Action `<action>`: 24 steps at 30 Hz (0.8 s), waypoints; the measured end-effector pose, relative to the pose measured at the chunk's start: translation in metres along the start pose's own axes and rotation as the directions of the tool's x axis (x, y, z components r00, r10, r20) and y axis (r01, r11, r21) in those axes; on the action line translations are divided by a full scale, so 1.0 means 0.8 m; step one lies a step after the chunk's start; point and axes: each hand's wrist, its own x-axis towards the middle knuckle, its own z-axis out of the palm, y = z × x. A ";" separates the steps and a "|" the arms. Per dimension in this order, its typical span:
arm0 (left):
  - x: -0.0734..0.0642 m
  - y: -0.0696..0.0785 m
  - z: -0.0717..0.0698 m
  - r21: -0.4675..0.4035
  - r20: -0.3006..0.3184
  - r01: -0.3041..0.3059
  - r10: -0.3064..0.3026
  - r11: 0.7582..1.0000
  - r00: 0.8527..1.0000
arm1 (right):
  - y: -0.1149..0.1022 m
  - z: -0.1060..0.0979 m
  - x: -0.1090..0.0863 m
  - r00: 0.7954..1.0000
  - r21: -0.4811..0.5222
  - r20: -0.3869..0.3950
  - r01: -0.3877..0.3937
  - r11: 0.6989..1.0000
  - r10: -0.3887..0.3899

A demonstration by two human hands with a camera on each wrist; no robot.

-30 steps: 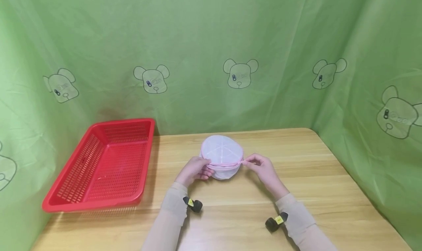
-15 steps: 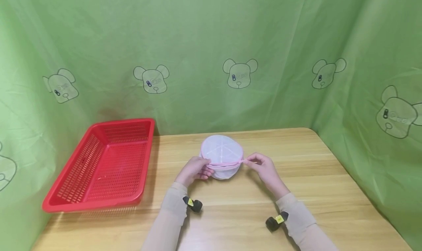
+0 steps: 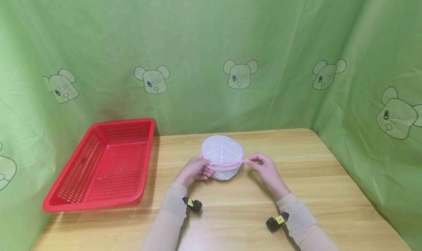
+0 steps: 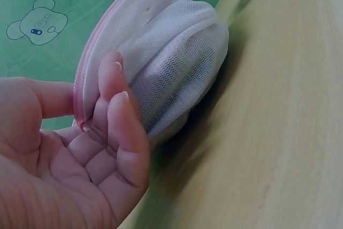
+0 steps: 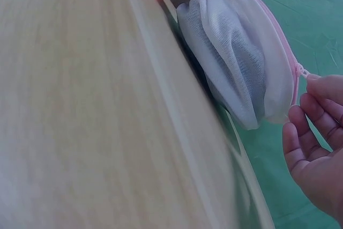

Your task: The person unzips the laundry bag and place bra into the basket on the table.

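Observation:
A round white mesh laundry bag (image 3: pixel 222 150) with a pink zipper around its rim stands on the table in the head view. At its left front edge, my left hand (image 3: pixel 194 170) grips the rim, the thumb on top and the fingers below. In the left wrist view these fingers (image 4: pixel 127 127) curl against the mesh beside the pink zipper (image 4: pixel 80 81). My right hand (image 3: pixel 266 172) pinches the small zipper pull (image 5: pixel 304 72) at the bag's right side, between thumb and forefinger. The mesh sides hang in folds; whether anything lies inside I cannot tell.
A red perforated plastic basket (image 3: pixel 143 177) stands at the left of the wooden table (image 3: pixel 230 221). Green curtains (image 3: pixel 197 31) printed with bear heads enclose the table at the back and both sides.
My right hand has shifted very slightly to the right, and more of the zipper pull shows between it and the bag. The left hand and the bag look almost unmoved.

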 end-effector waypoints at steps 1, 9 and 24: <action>0.000 0.000 0.000 0.001 0.002 -0.001 0.001 1.000 1.000 | 0.000 0.000 0.000 1.000 0.001 -0.002 0.000 1.000 0.000; 0.001 -0.001 -0.001 0.029 0.019 -0.005 0.005 1.000 1.000 | 0.002 -0.001 0.001 1.000 -0.012 -0.025 -0.005 1.000 0.005; 0.002 -0.001 -0.004 0.052 0.020 0.006 -0.007 0.999 1.000 | 0.003 -0.004 0.003 0.997 -0.038 -0.068 -0.027 0.999 0.024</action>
